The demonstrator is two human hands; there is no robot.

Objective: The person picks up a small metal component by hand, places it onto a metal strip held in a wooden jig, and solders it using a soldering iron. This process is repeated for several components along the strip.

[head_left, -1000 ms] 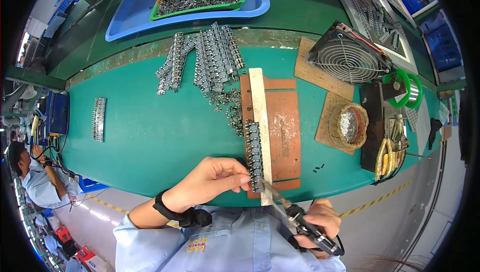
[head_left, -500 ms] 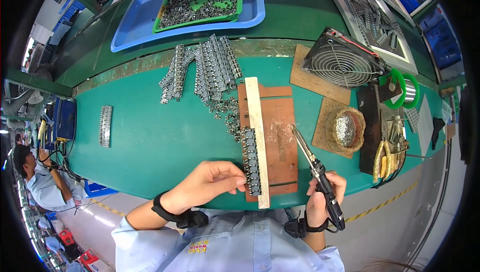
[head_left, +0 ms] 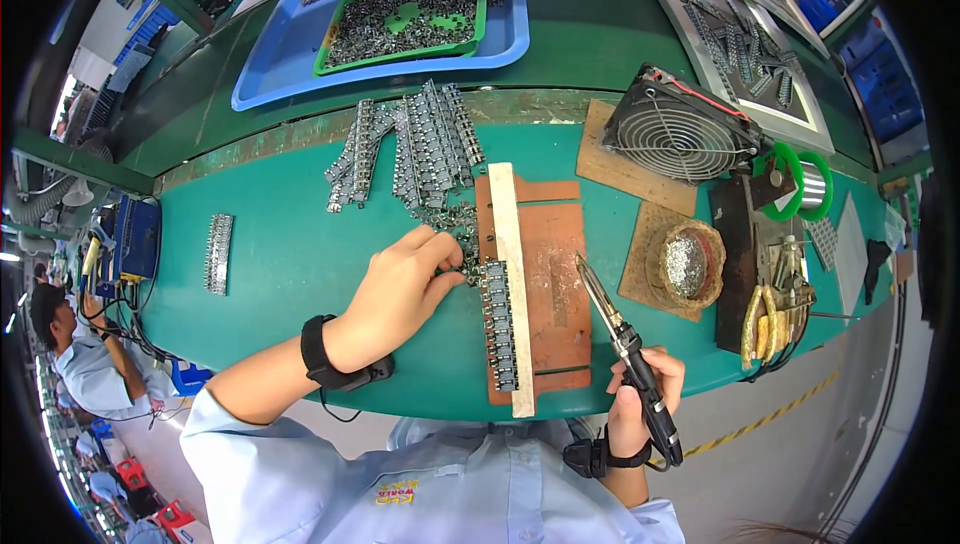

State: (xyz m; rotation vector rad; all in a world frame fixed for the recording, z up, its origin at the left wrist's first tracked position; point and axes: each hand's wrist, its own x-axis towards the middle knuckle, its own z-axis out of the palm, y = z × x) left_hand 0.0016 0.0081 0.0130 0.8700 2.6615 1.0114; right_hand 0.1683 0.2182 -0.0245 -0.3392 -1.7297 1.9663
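My right hand (head_left: 640,404) grips a black-handled soldering iron (head_left: 645,384), its metal tip pointing up and left over a reddish-brown board (head_left: 558,294). On that board's left part lies a pale wooden strip (head_left: 510,234). A row of small dark electronic components (head_left: 497,329) lines the strip's left edge. My left hand (head_left: 395,289) is at the loose pile of small metal parts (head_left: 455,219), left of the row. Its thumb and fingertips are pinched together; whatever is between them is too small to make out.
Strips of joined components (head_left: 420,149) lie beyond the loose pile, and one short strip (head_left: 218,254) lies far left. At right are a fan (head_left: 680,134), a solder-filled bowl (head_left: 690,262), a green wire spool (head_left: 805,184) and pliers (head_left: 765,324). A blue tray (head_left: 270,64) stands behind.
My left hand has moved away from the lower end of the component row, up and left to the loose pile. My right hand still holds the soldering iron in nearly the same place.
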